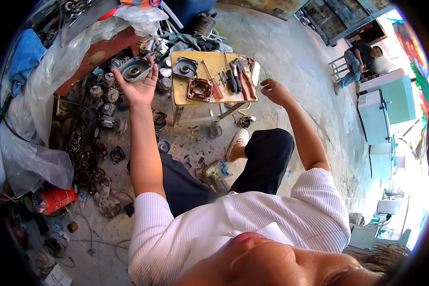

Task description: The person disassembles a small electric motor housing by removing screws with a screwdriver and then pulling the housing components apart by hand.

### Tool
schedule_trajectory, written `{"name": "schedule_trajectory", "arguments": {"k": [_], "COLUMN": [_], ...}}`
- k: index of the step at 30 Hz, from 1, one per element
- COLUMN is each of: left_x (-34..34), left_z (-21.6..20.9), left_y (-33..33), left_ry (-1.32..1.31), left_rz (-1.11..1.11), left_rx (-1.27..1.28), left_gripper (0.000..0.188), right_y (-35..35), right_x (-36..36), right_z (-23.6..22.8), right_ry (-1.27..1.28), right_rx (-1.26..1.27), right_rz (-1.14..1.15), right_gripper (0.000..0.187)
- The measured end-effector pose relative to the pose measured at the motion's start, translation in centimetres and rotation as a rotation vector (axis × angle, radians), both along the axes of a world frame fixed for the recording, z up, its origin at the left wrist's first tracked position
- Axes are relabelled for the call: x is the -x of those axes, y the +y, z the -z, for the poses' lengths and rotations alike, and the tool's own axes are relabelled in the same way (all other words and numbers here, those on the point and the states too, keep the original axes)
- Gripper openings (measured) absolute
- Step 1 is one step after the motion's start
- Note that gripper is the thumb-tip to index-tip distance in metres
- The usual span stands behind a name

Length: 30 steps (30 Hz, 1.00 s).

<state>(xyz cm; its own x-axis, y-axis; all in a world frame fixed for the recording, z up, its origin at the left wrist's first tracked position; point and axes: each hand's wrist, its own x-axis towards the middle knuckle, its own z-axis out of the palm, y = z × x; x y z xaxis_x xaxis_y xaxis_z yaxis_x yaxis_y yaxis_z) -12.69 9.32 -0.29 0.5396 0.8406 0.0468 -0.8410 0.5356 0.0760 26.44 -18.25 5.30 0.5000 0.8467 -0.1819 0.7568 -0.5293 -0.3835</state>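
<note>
My left hand (140, 91) is raised over the heap of parts, palm up, with thumb and fingers around a grey, round metal motor end cover (127, 68). A central hole shows in the cover. To the right, my right hand (275, 91) hangs beside the small wooden-topped table (219, 60), loosely bent fingers apart and nothing visible in them. On that table lie a grey motor end cover (185, 67), a motor stator with reddish edges (200, 89), a screwdriver (217, 88), red-handled pliers (247, 86) and black-handled pliers (234, 78).
Motor parts (110, 94) are heaped on the floor at left, below plastic sheeting (43, 105). A red can (55, 200) lies at lower left. A green power tool (212, 171) is between my feet. Another person (360, 62) sits far right, near white cabinets (374, 117).
</note>
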Motion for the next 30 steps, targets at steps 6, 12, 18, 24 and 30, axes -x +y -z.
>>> {"name": "schedule_trajectory", "arguments": {"k": [6, 12, 18, 24, 30], "left_x": [-1.3, -1.8, -1.8, -2.3, -2.7], "left_z": [-0.4, -0.8, -0.2, 0.2, -0.2], "left_y": [-0.4, -0.7, -0.3, -0.3, -1.0], "left_ry": [0.042, -0.035, -0.129, -0.116, -0.138], "left_rz": [-0.001, 0.057, 0.111, 0.120, 0.189], "left_rx": [0.035, -0.007, -0.054, -0.067, -0.103], "left_gripper": [0.083, 0.084, 0.088, 0.089, 0.095], "right_y": [5.4, 11.0, 13.3, 13.7, 12.3], "right_x": [2.8, 3.4, 3.0, 2.4, 1.6], "right_z": [2.8, 4.6, 5.9, 5.5, 4.2], "right_ry": [-0.070, -0.170, -0.201, -0.141, 0.130], "right_rx": [-0.063, 0.132, 0.234, 0.175, -0.138], "right_rz": [-0.017, 0.040, 0.120, 0.184, 0.148], "right_gripper": [0.034, 0.041, 0.056, 0.060, 0.051]}}
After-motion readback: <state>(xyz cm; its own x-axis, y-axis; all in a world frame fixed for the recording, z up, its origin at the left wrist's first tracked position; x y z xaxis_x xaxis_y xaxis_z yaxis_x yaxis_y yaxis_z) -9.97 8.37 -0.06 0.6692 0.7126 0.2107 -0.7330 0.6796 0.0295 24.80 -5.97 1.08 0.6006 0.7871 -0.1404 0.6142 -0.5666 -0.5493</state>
